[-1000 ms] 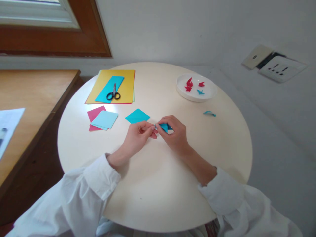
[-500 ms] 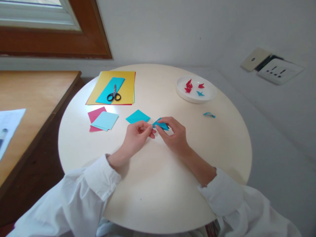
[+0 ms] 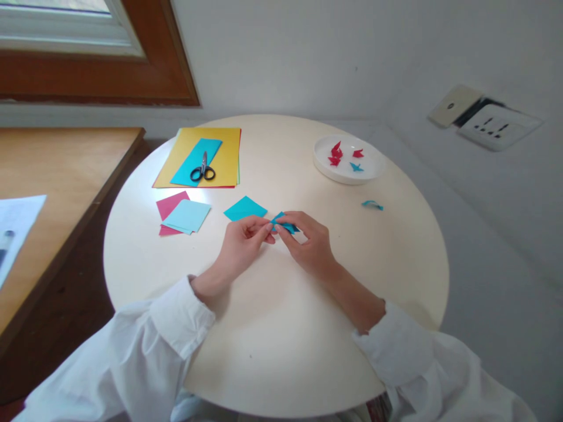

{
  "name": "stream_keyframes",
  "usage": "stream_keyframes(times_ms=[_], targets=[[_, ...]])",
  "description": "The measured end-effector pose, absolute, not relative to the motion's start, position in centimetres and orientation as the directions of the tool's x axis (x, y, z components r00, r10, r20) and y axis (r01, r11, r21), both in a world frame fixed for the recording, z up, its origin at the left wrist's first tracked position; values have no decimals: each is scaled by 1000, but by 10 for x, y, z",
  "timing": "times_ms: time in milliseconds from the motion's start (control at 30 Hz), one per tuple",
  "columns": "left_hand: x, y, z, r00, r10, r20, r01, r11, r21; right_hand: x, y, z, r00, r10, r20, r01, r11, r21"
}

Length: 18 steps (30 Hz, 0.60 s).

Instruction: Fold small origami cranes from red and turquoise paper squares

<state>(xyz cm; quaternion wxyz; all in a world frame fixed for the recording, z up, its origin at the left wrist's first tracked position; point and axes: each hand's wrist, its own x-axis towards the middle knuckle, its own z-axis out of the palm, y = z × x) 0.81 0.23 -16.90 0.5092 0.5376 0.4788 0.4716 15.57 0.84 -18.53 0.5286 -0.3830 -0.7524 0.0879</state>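
Observation:
A small folded blue paper piece (image 3: 285, 224) is pinched between both my hands above the middle of the round cream table (image 3: 272, 328). My left hand (image 3: 244, 243) has its fingertips closed on the piece's left tip. My right hand (image 3: 308, 243) curls over its right side, thumb and fingers pressed on it. Most of the piece is hidden by my fingers. A flat blue paper square (image 3: 245, 207) lies just beyond my left hand.
Black-handled scissors (image 3: 203, 169) lie on a blue strip atop yellow sheets (image 3: 224, 153) at the far left. A pale blue sheet (image 3: 187, 215) on pink paper lies nearer. A white plate (image 3: 349, 173) holds several small red and blue folded shapes. A blue scrap (image 3: 373, 204) lies right. A wooden desk (image 3: 53, 170) stands left.
My hands stayed in place and kept working the blue piece; it turned between my fingers, and less of it shows now than half a second ago.

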Motion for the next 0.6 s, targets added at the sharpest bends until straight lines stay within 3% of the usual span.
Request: stream_keyframes(times_ms=[233, 600], targets=[[7, 3, -173, 72, 989, 129, 187, -140, 972, 154, 6, -183, -89, 728, 679, 497, 624, -603], [9, 1, -170, 54, 994, 99, 186, -108, 977, 152, 6, -184, -135, 722, 679, 506, 639, -579]])
